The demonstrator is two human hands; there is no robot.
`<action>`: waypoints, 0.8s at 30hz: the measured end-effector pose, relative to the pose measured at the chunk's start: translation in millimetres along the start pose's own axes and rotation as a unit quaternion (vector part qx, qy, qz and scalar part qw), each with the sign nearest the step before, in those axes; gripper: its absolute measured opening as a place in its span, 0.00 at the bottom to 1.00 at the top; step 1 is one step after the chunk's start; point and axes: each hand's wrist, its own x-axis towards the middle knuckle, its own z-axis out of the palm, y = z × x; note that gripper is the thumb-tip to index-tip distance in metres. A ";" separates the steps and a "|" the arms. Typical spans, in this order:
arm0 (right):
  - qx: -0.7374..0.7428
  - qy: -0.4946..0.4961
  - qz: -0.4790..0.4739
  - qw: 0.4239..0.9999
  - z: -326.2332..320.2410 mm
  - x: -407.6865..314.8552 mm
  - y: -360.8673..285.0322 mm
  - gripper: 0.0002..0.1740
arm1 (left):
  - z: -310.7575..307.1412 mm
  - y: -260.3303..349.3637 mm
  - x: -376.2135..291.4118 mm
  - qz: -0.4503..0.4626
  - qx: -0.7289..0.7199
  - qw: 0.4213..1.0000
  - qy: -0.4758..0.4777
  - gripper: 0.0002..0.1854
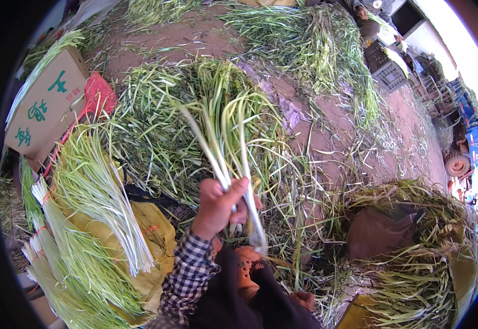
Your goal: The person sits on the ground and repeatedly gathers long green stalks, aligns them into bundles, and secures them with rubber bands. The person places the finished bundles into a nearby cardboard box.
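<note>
Several leafy stalks with white stems (245, 164), which look like garlic chives or young garlic, stand up from my left hand (222, 203), whose fingers are closed round them in the middle. My right hand (303, 300) is low at the right of my dark-clad knees, with a thin green leaf or stalk (298, 255) rising from its fingers. To the left, a loose row of cleaned white stalks (128, 230) lies on a yellow woven sack (156, 218). Beside it rest bundles (70, 246) tied with red bands. An orange clog (247, 267) shows between my legs.
A large heap of green leaves (156, 123) lies ahead. A cardboard box (45, 107) stands left, near a red mesh bag (99, 94). Untrimmed stalks (411, 283) lie right. Farther off are a person (372, 16), a dark plastic crate (386, 68) and a blue vehicle (471, 119).
</note>
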 end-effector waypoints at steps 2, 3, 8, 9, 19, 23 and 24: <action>-0.400 0.011 0.037 0.916 -40.4 11.0 276.1 0.13 | 19.0 6.9 13.9 0.006 -0.030 0.999 -0.017 0.17; -0.381 0.008 0.001 0.925 -28.7 11.9 273.2 0.13 | 21.9 15.1 8.6 0.000 0.006 1.000 0.000 0.18; -0.263 0.146 -0.195 0.934 -43.8 -1.7 20.2 0.19 | 28.3 -12.0 -13.4 -0.107 -0.029 0.994 -0.025 0.17; -0.226 0.145 -0.314 0.911 -39.0 17.3 -7.2 0.16 | 37.6 -15.9 -16.8 -0.119 -0.052 0.991 -0.040 0.16; 0.087 -0.067 -0.491 0.864 45.8 14.0 -204.6 0.07 | 71.4 -9.8 -41.0 -0.083 0.050 0.995 -0.038 0.19; 0.031 0.021 -0.564 0.825 42.9 18.9 -203.6 0.04 | 39.1 -11.9 -45.5 -0.071 0.109 0.991 0.025 0.13; 0.002 0.022 -0.569 0.822 43.3 19.5 -205.0 0.04 | 32.2 -9.8 -44.7 -0.076 0.117 0.990 0.017 0.13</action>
